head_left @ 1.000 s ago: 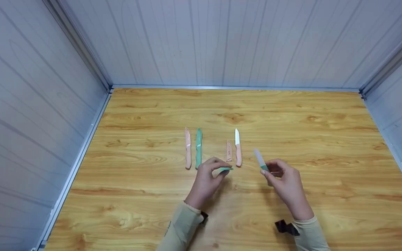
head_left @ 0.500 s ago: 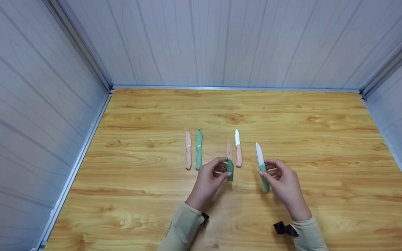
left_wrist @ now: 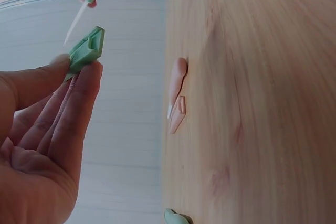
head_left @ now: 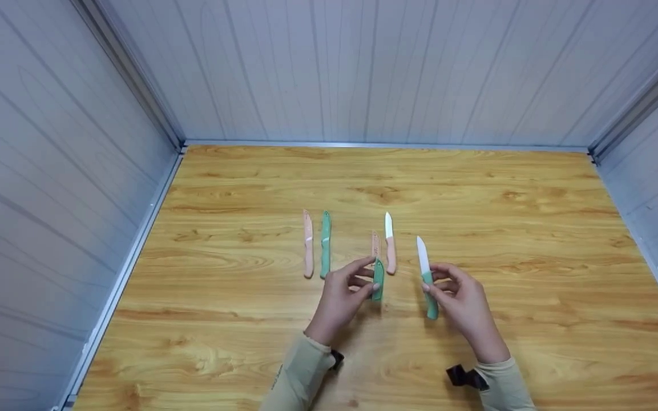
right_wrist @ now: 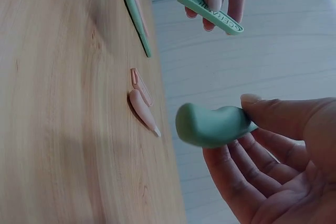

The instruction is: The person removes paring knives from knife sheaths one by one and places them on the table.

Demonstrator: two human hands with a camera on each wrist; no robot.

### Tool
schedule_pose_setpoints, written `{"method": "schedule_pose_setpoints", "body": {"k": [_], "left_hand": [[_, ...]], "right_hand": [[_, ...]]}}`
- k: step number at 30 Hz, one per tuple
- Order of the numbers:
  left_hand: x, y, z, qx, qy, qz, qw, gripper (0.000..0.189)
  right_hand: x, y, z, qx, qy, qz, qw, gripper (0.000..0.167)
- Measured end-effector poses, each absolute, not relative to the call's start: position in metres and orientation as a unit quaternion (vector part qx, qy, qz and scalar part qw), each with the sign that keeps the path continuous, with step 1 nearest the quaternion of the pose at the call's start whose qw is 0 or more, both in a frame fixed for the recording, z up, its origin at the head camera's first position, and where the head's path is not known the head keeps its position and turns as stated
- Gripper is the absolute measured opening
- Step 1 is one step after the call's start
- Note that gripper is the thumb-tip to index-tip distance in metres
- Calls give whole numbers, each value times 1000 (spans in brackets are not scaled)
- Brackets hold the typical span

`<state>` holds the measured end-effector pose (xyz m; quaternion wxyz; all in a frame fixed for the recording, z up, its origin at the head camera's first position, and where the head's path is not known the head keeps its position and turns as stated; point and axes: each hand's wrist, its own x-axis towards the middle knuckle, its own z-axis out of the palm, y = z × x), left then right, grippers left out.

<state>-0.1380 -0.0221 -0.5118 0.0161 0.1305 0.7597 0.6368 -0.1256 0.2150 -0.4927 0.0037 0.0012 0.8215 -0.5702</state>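
My left hand (head_left: 343,294) pinches a green knife sheath (head_left: 378,279) between thumb and fingers; its hollow end shows in the left wrist view. Held in my right hand (head_left: 465,302) is a small knife with a green handle (right_wrist: 212,125) and a bare white blade (head_left: 423,254) that points away from me. Sheath and knife are apart, both raised above the table. Just beyond the left fingers lies a pink sheath (head_left: 375,242), partly covered by the green one in the head view. Beside it rests a pink-handled knife (head_left: 391,254) with its white blade bare.
To the left, a pink knife in its sheath (head_left: 308,251) and a green knife in its sheath (head_left: 326,245) lie side by side on the wooden table (head_left: 220,342). Pale panel walls (head_left: 334,68) enclose the table at the back and both sides.
The green sheath has turned from edge-on to upright in my left hand. My right hand has tilted the green knife so its handle now shows, and shifted slightly left.
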Motion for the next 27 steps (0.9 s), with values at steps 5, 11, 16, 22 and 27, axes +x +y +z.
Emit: {"method": "schedule_pose_setpoints", "body": {"k": [5,11,16,22,27], "left_hand": [[-138,-21,-513,104,749,653,38,46],[-138,-20,-514,93,753,650,35,43],[-139,-20,-515,83,756,648,37,40],[-140,-19,-515,79,762,641,43,39],[-140,-17,-514,89,760,642,36,40]], "right_hand": [[-125,215,-494,2,822,-569,20,37],[-126,214,-496,-7,814,-580,16,37],[-125,213,-497,-7,807,-591,16,38],[-126,214,-498,7,809,-588,22,39],[-128,216,-500,9,817,-576,16,38]]}}
